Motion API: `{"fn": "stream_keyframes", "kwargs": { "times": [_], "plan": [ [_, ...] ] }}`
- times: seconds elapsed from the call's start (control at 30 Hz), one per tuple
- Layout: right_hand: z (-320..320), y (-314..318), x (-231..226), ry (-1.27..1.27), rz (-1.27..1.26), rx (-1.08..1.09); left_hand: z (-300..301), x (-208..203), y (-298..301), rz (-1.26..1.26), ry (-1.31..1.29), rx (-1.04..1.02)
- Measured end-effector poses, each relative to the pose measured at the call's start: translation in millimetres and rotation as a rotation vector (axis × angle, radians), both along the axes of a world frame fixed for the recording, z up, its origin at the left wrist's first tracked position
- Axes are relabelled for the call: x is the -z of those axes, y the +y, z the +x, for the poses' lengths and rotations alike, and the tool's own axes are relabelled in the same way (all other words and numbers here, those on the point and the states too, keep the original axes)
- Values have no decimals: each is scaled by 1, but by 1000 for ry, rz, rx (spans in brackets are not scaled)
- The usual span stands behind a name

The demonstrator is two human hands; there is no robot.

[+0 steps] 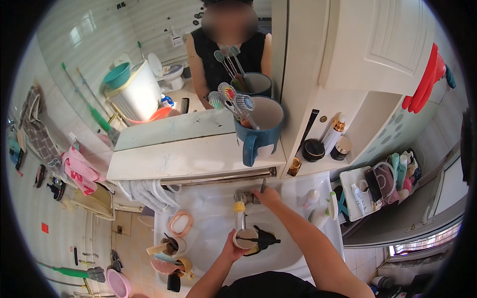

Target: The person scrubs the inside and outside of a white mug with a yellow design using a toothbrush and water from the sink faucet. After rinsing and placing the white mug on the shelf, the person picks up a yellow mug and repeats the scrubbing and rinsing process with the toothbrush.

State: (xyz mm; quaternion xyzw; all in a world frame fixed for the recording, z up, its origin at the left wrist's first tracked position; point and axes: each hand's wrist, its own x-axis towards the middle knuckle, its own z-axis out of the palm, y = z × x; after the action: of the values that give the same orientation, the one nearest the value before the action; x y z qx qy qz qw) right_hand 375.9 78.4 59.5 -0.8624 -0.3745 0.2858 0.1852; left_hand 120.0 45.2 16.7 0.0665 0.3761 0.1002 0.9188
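My left hand (232, 248) is wrapped round a small whitish cup (244, 243), held under the yellow-banded spout of the faucet (240, 213). A thin dark stick (248, 239) lies across the cup's mouth; its kind is unclear. My right hand (269, 197) reaches forward with its fingers closed on the faucet's lever (263, 186). Both hands are over the white washbasin (206, 218). Just beyond the cup, a black item with a yellowish edge (265, 238) sits in the bowl, partly hidden. Whether water runs is hard to tell.
A pink soap dish (180, 223) and several cups with brushes stand at the basin's left. Bottles (320, 217) stand on its right rim. Above, a blue mug of toothbrushes (260, 126) stands on the shelf (198, 162). A grey towel (148, 194) hangs below it.
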Motion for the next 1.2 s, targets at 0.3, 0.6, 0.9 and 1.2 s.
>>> {"fn": "stream_keyframes", "kwargs": {
  "times": [0.3, 0.6, 0.9, 1.2],
  "plan": [
    [-46, -115, -72, 527, -138, -311, 0, 1, 6, 78, 104, -22],
    [-79, -142, -69, -103, 193, -493, 8, -28, 6, 244, 191, -41],
    [-89, -138, -44, -86, 230, -458, 9, -37, 4, 306, 260, -19],
    [-87, -142, -66, 5, 27, -406, 7, -22, 4, 324, 209, -73]
  ]
}}
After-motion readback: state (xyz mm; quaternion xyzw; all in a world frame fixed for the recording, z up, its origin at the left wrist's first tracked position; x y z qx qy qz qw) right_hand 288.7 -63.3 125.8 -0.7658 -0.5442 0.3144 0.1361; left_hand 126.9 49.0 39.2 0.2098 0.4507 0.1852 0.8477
